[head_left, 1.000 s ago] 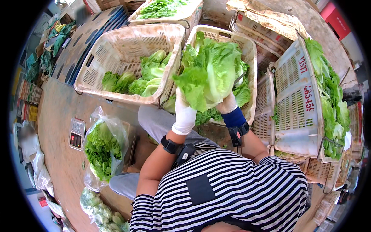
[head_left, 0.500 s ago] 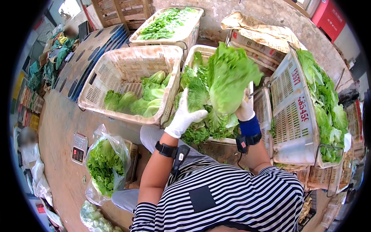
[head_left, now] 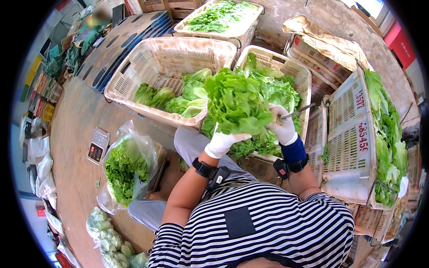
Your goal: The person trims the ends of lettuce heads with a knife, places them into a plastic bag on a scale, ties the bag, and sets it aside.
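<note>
A leafy green head of lettuce point(head_left: 239, 102) is held up in front of me, above the near side of a crate. Beneath its base, my left hand point(head_left: 223, 142) in a white glove is closed around it. My right hand point(head_left: 283, 127), also gloved, is at the lettuce's right side with fingers curled. A slim metal tool point(head_left: 296, 111), like a knife, sticks out of that hand to the right; its grip is hidden. More loose lettuce point(head_left: 279, 91) fills the crate point(head_left: 304, 85) behind. To the left, a larger crate point(head_left: 120, 91) holds several lettuce heads point(head_left: 194, 105).
A clear bag of lettuce point(head_left: 127, 172) stands at my left beside a scale display point(head_left: 98, 145). Bagged greens point(head_left: 109, 236) lie nearer. On the right is a tall crate point(head_left: 348, 134) packed with lettuce. Another crate of greens point(head_left: 219, 18) stands at the back.
The lettuce has turned so its leafy top faces me and has come lower and left. My left hand has closed on its base from an open pose. The view has shifted left.
</note>
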The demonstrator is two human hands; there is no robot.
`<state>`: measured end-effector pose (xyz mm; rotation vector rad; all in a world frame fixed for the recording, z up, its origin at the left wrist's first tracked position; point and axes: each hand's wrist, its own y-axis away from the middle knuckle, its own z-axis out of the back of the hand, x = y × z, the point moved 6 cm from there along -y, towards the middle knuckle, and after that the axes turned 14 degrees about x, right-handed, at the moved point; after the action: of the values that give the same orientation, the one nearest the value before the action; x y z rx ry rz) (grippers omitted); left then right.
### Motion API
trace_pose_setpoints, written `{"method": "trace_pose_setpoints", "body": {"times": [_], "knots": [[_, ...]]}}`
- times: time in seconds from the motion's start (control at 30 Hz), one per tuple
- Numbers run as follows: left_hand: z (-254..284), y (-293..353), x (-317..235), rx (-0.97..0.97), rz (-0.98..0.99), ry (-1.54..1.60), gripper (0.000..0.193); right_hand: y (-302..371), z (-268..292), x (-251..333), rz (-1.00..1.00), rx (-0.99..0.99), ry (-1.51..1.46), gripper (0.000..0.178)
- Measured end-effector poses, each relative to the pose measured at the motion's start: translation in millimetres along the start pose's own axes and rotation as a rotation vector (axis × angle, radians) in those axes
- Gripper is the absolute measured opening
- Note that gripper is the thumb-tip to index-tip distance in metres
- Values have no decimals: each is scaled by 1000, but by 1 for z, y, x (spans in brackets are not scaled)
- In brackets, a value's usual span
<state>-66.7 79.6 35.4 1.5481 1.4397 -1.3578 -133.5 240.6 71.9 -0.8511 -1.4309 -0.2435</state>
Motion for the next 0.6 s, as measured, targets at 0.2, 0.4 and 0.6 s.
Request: {"method": "trace_pose_setpoints", "body": {"times": [0.2,0.4,0.6], "knots": [[18,13,10,-61,77,192,60,9,-8,9,108,-92,21,16],[18,20,-9,53,17,102,61,-13,-22,63,100,-61,251,23],[16,24,-5,95,143,13,81,-53,-68,116,105,475,896,42]]}}
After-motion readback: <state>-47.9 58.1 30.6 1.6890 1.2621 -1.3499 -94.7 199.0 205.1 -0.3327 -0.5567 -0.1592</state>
